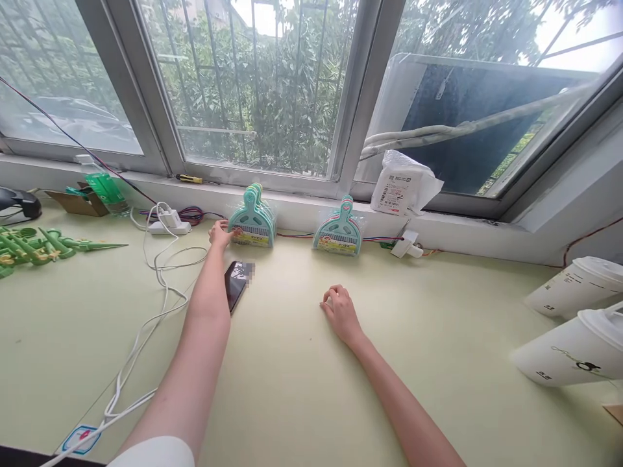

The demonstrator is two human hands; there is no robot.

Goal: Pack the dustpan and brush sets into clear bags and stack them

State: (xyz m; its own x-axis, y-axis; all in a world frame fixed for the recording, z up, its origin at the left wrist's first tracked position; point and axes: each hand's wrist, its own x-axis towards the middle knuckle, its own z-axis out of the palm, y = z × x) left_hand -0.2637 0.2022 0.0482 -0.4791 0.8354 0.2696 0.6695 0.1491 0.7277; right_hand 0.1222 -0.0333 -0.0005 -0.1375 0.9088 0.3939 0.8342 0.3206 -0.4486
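My left hand point(222, 234) reaches to the back of the pale green table point(287, 389), its fingers at the left edge of a stack of wrapped teal dustpan and brush sets point(252, 217). Whether the fingers grip the stack or only touch it cannot be made out. A second, smaller stack of wrapped sets point(338, 230) stands upright to the right, against the sill. Nearer to me, my right hand point(341, 312) rests on the table with curled fingers; whatever may be under them is hidden. A dark phone point(236, 285) lies beside my left forearm.
White cables point(163, 292) run from a power strip point(170, 224) down the left side. Green plastic pieces point(34, 250) and a green bottle point(104, 185) are at the far left. Two white cups point(574, 347) stand at the right. A white package point(402, 188) and a screwdriver point(189, 178) are on the sill.
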